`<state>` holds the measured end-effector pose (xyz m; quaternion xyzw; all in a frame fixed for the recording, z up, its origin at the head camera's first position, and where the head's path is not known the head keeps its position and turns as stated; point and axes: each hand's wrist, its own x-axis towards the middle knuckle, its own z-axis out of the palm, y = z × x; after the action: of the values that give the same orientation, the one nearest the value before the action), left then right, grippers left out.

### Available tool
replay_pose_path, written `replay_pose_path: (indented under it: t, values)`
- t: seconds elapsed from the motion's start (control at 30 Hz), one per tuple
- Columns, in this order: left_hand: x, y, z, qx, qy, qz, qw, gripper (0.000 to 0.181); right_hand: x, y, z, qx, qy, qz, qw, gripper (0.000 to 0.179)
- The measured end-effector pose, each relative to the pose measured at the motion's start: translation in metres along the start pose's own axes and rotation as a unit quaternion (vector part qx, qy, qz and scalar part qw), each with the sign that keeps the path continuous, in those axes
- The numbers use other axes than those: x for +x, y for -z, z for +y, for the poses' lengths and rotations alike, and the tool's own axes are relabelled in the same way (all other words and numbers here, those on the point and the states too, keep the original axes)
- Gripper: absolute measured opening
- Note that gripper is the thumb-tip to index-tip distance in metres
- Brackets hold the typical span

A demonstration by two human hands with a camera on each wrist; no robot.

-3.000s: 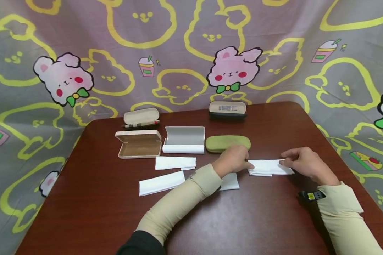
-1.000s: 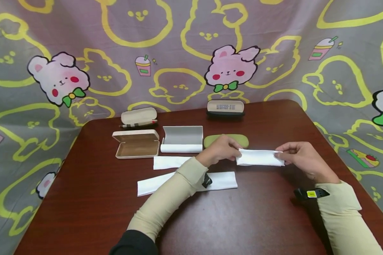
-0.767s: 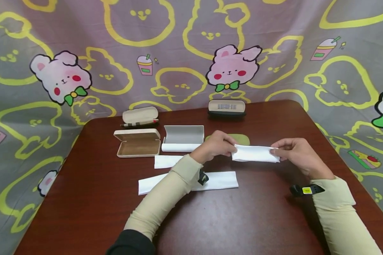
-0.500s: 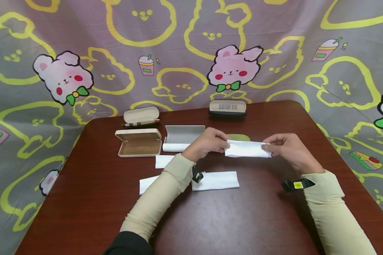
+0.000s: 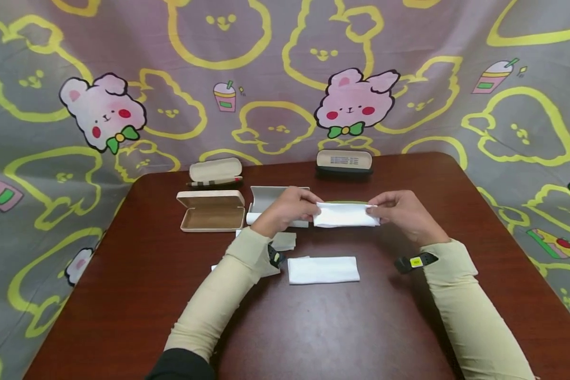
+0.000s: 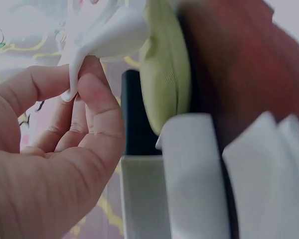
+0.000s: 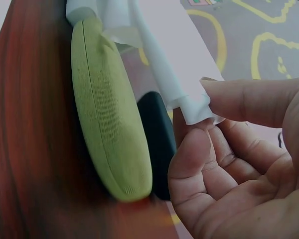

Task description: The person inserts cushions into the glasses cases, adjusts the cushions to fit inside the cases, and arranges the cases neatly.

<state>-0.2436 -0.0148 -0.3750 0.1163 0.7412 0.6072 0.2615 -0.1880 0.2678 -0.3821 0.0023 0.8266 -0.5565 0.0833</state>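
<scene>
Between both hands a folded white cloth (image 5: pixel 345 215) is held stretched out above the table. My left hand (image 5: pixel 290 208) pinches its left end between thumb and fingers, as the left wrist view also shows. Its right end is pinched by my right hand (image 5: pixel 404 214); that grip on the cloth (image 7: pixel 179 55) is plain in the right wrist view. Just behind the cloth lies a closed green glasses case (image 7: pixel 109 114), mostly hidden in the head view. An open white case (image 5: pixel 266 200) with a grey inside stands left of it, partly covered by my left hand.
Another folded white cloth (image 5: pixel 323 270) lies in front, and two more are partly under my left forearm. An open cream case (image 5: pixel 212 216) stands at left. Behind are an open checked case (image 5: pixel 216 171) and an open black case (image 5: pixel 344 163) near the patterned curtain.
Both hands took the folded cloth by its ends, lifted it off the table and carried it left and away from me, over the front of the green case.
</scene>
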Motion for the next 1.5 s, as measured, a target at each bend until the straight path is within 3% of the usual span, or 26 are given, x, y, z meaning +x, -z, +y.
replay_pose_path:
  t: [0.43,0.73,1.0,1.13,1.27,1.33,1.43,1.5]
  values:
    - [-0.019,0.046,0.002,0.01,0.004,0.056,0.9984,0.025,0.03,-0.04,-0.021,0.039,0.013,-0.018,0.999,0.029]
    - [-0.022,0.074,-0.01,0.02,0.008,0.103,0.9945,0.025,0.051,-0.069,-0.031,0.04,0.019,-0.025,0.9987,0.025]
    - [-0.024,0.087,-0.018,0.054,0.012,0.13,0.9899,0.024,0.065,-0.089,-0.031,0.041,0.033,-0.037,0.9979,0.02]
    - [-0.024,0.09,-0.019,0.087,0.007,0.151,0.9847,0.024,0.069,-0.097,-0.033,0.017,0.047,-0.032,0.9982,0.018]
    - [-0.024,0.091,-0.02,0.144,-0.001,0.173,0.9743,0.023,0.071,-0.106,-0.039,-0.024,0.069,-0.014,0.9972,0.015]
    - [-0.024,0.091,-0.02,0.184,-0.005,0.187,0.9648,0.022,0.072,-0.11,-0.042,-0.05,0.076,-0.001,0.9958,0.013]
    - [-0.023,0.089,-0.02,0.257,-0.004,0.208,0.944,0.024,0.074,-0.116,-0.046,-0.086,0.08,0.019,0.9929,0.011]
    - [-0.021,0.087,-0.02,0.319,-0.004,0.218,0.9223,0.028,0.075,-0.119,-0.047,-0.105,0.082,0.03,0.9906,0.011]
